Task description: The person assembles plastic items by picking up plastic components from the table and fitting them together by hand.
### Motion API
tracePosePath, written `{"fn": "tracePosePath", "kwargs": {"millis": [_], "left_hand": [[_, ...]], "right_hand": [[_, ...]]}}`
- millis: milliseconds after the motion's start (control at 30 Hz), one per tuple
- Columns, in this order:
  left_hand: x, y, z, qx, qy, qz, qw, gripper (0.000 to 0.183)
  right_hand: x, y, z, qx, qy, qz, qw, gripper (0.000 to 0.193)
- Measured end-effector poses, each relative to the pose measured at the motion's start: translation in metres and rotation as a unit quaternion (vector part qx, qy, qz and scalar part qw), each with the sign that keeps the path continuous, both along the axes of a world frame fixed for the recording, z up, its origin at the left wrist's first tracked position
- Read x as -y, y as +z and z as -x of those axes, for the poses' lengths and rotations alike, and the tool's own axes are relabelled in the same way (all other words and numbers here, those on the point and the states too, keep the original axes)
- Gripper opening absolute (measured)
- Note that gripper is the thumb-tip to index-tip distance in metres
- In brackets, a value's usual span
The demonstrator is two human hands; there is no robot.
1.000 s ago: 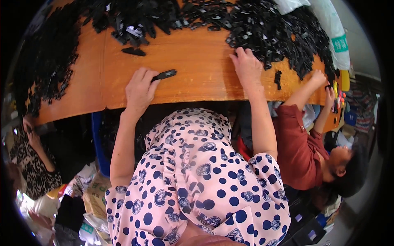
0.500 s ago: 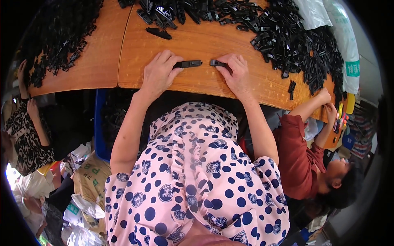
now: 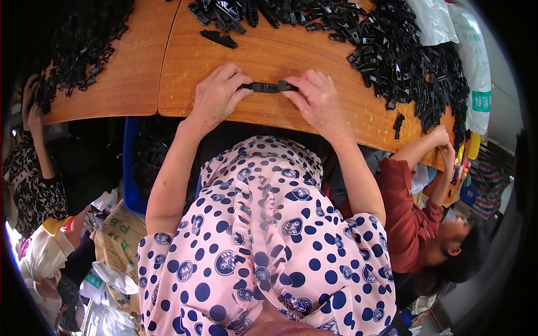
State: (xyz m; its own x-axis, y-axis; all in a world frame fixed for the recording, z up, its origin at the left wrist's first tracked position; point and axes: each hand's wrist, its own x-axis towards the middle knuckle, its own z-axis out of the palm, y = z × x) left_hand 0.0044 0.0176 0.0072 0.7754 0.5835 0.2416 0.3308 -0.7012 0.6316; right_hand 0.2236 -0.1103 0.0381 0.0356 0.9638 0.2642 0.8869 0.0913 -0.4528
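Above the near edge of the wooden table (image 3: 224, 61), my left hand (image 3: 218, 98) pinches the left end of a long, narrow black plastic piece (image 3: 261, 87). A shorter black plastic piece (image 3: 284, 85) is gripped between the thumb and fingers of my right hand (image 3: 316, 101). The two pieces meet end to end in one line; whether they are locked together I cannot tell. Beyond my hands, a single long black piece (image 3: 218, 38) lies on the wood, close to a heap of similar pieces (image 3: 224, 12).
A large heap of small black pieces (image 3: 400, 67) spreads over the right side, beside white plastic bags (image 3: 431, 25). Another dark heap (image 3: 84, 45) covers the left table. People in red (image 3: 406, 213) and in patterned black (image 3: 36, 193) work at either side. A blue bin (image 3: 130, 185) stands below.
The gap between the two black pieces has closed. My right hand has come left and turned slightly, bringing the shorter piece against the long one's end. Both hands keep their grip.
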Motion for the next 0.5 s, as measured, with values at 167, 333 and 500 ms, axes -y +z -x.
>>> {"fn": "tracePosePath", "kwargs": {"millis": [167, 333, 500], "left_hand": [[-0.001, 0.001, -0.001, 0.014, -0.001, 0.016, 1.0, 0.017], [-0.002, -0.001, 0.0, 0.018, -0.008, 0.018, 1.0, 0.017], [-0.003, -0.004, -0.001, 0.021, -0.011, 0.014, 1.0, 0.017]], "right_hand": [[-0.008, -0.006, 0.007, 0.025, 0.05, 0.005, 0.998, 0.022], [-0.014, 0.002, 0.002, 0.048, 0.084, 0.044, 0.994, 0.019], [-0.016, 0.003, -0.008, 0.021, 0.091, 0.081, 0.992, 0.017]]}}
